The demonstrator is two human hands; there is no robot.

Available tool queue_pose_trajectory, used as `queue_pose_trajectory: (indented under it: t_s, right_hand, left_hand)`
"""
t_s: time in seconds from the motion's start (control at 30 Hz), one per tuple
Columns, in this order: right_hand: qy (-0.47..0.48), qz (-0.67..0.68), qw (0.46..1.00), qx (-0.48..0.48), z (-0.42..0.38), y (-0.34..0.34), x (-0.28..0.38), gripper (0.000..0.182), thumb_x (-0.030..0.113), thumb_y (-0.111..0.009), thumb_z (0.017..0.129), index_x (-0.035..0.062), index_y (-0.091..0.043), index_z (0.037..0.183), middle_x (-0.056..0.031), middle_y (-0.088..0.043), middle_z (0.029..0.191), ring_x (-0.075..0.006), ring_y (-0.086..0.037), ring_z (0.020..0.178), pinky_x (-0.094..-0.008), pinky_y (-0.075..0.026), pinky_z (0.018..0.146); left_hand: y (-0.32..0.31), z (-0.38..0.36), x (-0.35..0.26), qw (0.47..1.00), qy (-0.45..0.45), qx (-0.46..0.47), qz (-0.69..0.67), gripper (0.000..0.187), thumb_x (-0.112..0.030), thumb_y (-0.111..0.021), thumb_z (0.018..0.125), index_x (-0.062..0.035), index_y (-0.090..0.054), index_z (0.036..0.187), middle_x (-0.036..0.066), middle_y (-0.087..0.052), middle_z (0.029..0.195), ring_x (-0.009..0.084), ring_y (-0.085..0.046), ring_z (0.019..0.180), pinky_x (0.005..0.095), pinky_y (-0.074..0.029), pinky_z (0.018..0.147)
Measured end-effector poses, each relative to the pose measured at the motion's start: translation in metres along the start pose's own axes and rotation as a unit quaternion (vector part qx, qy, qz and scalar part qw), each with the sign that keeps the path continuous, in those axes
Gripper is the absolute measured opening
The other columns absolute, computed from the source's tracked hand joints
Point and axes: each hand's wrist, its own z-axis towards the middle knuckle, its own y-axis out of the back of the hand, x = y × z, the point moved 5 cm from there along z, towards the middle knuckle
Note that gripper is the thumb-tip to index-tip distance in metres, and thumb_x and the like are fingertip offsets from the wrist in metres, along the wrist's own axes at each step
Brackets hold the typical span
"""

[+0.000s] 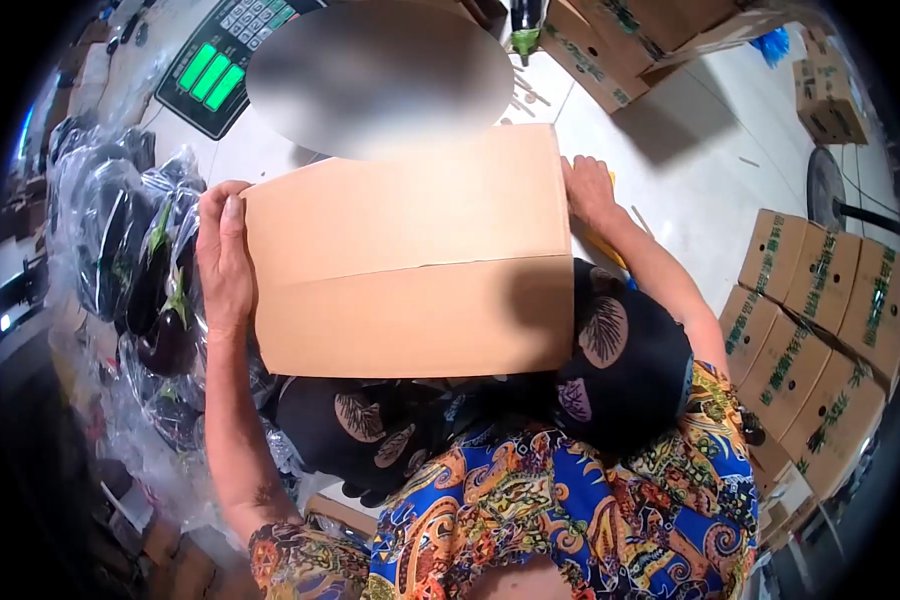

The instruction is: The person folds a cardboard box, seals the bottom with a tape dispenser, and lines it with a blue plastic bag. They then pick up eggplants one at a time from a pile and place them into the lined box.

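Observation:
A plain brown cardboard box (410,300), its two flaps meeting along a middle seam, lies across my lap. My left hand (227,255) grips the box's left edge, thumb on top and fingers round the side. At the upper right corner of the box is my right hand (590,188), its fingers bent; whether they hold the box edge is partly hidden. Something yellow (606,250) shows beneath my right wrist. Eggplants (167,340) in clear plastic bags lie to the left of my left hand.
A scale with a lit green display (210,77) stands at the upper left. Printed cartons (810,350) are stacked at the right, with more (610,50) at the top. One eggplant (526,25) shows at the top, and a blurred oval hides the area beyond the box.

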Motion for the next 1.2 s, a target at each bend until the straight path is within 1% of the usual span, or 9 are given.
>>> queue_pose_trajectory:
  t_s: [0.1,0.23,0.33,0.43,0.7,0.83,0.93,1.03,1.2]
  right_hand:
    - [-0.044,-0.022,0.998,0.038,0.010,-0.023,-0.006,0.058,0.025,-0.080,0.065,0.0063,-0.049,0.111,-0.0162,-0.063,0.094,-0.0350,-0.063,0.090,-0.0457,-0.049,0.080]
    - [-0.245,0.216,0.940,0.100,-0.026,0.009,-0.023,0.057,0.041,-0.073,0.072,0.0046,-0.046,0.108,-0.0214,-0.066,0.092,-0.0377,-0.066,0.087,-0.0445,-0.052,0.076]
    - [-0.237,0.606,0.758,-0.044,-0.065,0.034,-0.049,0.052,0.036,-0.078,0.075,0.0078,-0.048,0.107,-0.0014,-0.055,0.088,-0.0092,-0.053,0.076,-0.0244,-0.044,0.065]
    - [-0.163,0.718,0.663,-0.134,-0.091,0.147,-0.030,0.046,0.022,-0.073,0.080,0.0075,-0.049,0.117,0.0019,-0.054,0.092,-0.0057,-0.051,0.077,-0.0201,-0.041,0.067]
    - [0.080,0.619,0.760,-0.181,-0.111,0.356,0.111,0.071,0.021,-0.074,0.071,-0.0027,-0.043,0.130,-0.0129,-0.060,0.112,-0.0216,-0.060,0.104,-0.0325,-0.049,0.091]
    - [0.188,0.408,0.886,-0.120,-0.077,0.344,0.174,0.065,0.025,-0.084,0.066,0.0032,-0.047,0.115,-0.0136,-0.062,0.103,-0.0224,-0.063,0.094,-0.0339,-0.050,0.083]
    - [0.272,0.339,0.894,-0.113,-0.065,0.334,0.197,0.064,0.027,-0.082,0.067,0.0040,-0.046,0.114,-0.0182,-0.062,0.094,-0.0342,-0.065,0.085,-0.0382,-0.051,0.077]
    - [0.242,0.303,0.919,-0.072,-0.068,0.334,0.206,0.062,0.022,-0.080,0.068,0.0038,-0.047,0.117,-0.0115,-0.061,0.103,-0.0221,-0.060,0.095,-0.0330,-0.048,0.086]
    - [0.249,0.284,0.921,-0.099,-0.070,0.331,0.209,0.061,0.026,-0.079,0.070,0.0038,-0.045,0.114,-0.0138,-0.064,0.101,-0.0241,-0.064,0.091,-0.0332,-0.049,0.082]
  left_hand:
    - [-0.001,-0.001,0.002,1.000,0.004,-0.006,-0.015,0.025,-0.023,-0.041,0.103,-0.0014,-0.054,0.106,0.004,-0.055,0.097,0.0117,-0.050,0.091,0.0246,-0.040,0.086]
    - [0.000,-0.001,0.001,0.999,-0.003,-0.014,-0.030,0.025,-0.022,-0.042,0.103,-0.0009,-0.054,0.105,0.003,-0.056,0.096,0.0112,-0.050,0.088,0.0241,-0.041,0.083]
    - [0.000,-0.002,0.002,0.998,-0.002,-0.013,-0.063,0.024,-0.022,-0.043,0.103,-0.0003,-0.055,0.105,0.003,-0.056,0.095,0.0107,-0.051,0.086,0.0239,-0.042,0.081]
    - [0.001,-0.003,0.006,0.998,-0.020,-0.028,-0.060,0.021,-0.019,-0.044,0.102,-0.0017,-0.056,0.105,0.003,-0.056,0.090,0.0103,-0.051,0.082,0.0238,-0.043,0.077]
    - [-0.003,0.000,0.023,0.990,-0.062,-0.047,-0.115,0.023,-0.022,-0.046,0.099,-0.0024,-0.056,0.105,0.009,-0.058,0.090,0.0161,-0.056,0.085,0.0290,-0.045,0.081]
    - [-0.003,-0.003,0.023,0.991,-0.067,-0.058,-0.100,0.023,-0.021,-0.047,0.097,-0.0014,-0.056,0.105,0.015,-0.059,0.093,0.0240,-0.058,0.089,0.0327,-0.045,0.083]
    - [0.000,-0.002,0.023,0.992,-0.073,-0.063,-0.078,0.023,-0.021,-0.047,0.097,-0.0018,-0.055,0.107,0.017,-0.060,0.097,0.0284,-0.059,0.092,0.0355,-0.046,0.086]
    - [-0.002,-0.001,0.026,0.991,-0.087,-0.069,-0.079,0.025,-0.023,-0.046,0.099,-0.0032,-0.056,0.110,0.014,-0.061,0.097,0.0236,-0.059,0.092,0.0340,-0.046,0.086]
    - [0.016,-0.016,0.010,0.967,-0.150,-0.199,-0.061,0.035,-0.030,-0.048,0.099,0.0010,-0.058,0.111,0.012,-0.061,0.094,0.0205,-0.061,0.086,0.0329,-0.048,0.082]
